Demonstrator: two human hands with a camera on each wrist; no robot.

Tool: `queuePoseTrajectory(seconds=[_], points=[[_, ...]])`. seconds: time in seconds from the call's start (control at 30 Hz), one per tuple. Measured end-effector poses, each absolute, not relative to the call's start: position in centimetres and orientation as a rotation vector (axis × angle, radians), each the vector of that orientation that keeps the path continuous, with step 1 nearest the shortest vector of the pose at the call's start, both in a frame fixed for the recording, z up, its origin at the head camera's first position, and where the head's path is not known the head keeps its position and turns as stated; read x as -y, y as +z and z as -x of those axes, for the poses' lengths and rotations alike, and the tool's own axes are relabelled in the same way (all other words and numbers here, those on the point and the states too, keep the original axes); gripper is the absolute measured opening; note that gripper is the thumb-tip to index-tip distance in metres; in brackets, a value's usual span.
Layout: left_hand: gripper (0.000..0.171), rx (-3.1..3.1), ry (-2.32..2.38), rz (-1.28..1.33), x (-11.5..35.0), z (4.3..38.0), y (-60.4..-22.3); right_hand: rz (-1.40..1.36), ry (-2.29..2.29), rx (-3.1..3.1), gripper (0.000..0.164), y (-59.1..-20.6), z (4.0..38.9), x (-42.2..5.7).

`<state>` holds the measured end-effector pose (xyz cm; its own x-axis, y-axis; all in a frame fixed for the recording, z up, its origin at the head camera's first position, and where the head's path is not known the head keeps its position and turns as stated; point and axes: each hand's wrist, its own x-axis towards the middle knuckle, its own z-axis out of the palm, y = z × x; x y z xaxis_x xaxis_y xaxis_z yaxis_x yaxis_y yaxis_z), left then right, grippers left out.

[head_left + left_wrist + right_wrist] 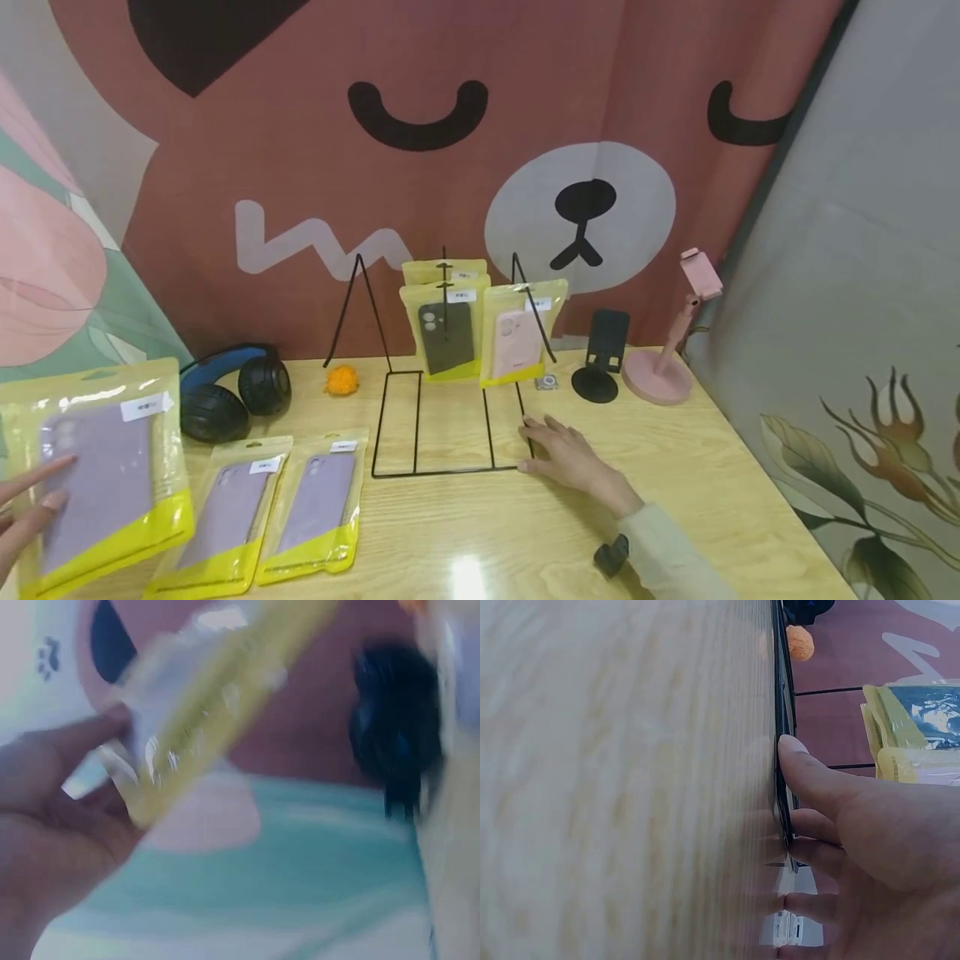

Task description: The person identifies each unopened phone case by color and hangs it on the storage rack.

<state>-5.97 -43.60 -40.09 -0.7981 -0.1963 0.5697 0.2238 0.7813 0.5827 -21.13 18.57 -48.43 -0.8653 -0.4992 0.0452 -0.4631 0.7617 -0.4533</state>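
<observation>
A purple phone case in a yellow-trimmed clear pouch (112,475) is raised in the left hand (56,832), pinched between thumb and fingers. Just to that hand's right, two more pouched purple phone cases (318,500) lie on the wooden table (450,537); beyond it sit black-and-blue headphones (213,412). The right hand (573,462), fingers loosely spread, touches the front right corner of a black wire rack (450,472). Beyond this hand, pouched dark (459,354) and pink phone cases (513,350) hang from the rack, and farther right stand black (606,337) and pink phone stands (656,377).
</observation>
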Motion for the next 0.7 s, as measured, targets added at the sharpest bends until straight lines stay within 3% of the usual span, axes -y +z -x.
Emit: queuePoseTrajectory(seconds=[0.17,0.33,0.7], points=[[0.045,2.380,-1.177,-0.011,37.1,5.2,-37.5,0.766,-0.701,-2.878,0.062,-48.3,21.2,-18.4],[0.044,2.513,-1.291,-0.023,31.8,6.3,-36.4,0.781,-0.718,-2.879,0.062,-48.3,21.1,-18.4],[0.038,2.589,-1.422,0.281,27.2,10.0,-36.9,0.738,-0.725,-2.865,0.062,-48.5,21.2,-18.3]])
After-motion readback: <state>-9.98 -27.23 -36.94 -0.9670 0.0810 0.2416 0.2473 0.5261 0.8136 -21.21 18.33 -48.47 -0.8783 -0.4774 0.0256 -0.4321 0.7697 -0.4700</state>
